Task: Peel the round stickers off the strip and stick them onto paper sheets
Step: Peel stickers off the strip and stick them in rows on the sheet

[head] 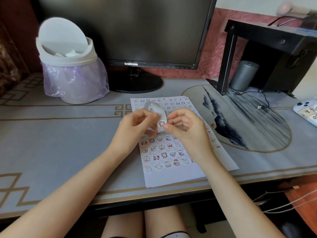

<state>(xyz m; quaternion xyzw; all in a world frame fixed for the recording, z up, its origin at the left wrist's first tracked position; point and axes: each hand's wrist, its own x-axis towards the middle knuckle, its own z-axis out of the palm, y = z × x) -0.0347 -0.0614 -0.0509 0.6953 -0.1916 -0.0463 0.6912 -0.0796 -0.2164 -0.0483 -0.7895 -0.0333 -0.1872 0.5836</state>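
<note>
A white sticker strip (158, 111) curls up between my two hands, above the middle of the desk. My left hand (135, 125) grips the strip from the left with curled fingers. My right hand (184, 126) pinches at a round cartoon sticker (162, 124) on the strip's lower end with thumb and forefinger. Below the hands lies a white paper sheet (171, 176), covered with several rows of round cartoon stickers (164, 154). Another sheet (228, 163) peeks out under it on the right.
A white bin with a purple bag (72, 66) stands at the back left. A black monitor (137, 31) rises behind the sheet. At the right are a black stand (267, 48), a grey cylinder (243, 75), a cable (260, 103) and a white phone (307, 110).
</note>
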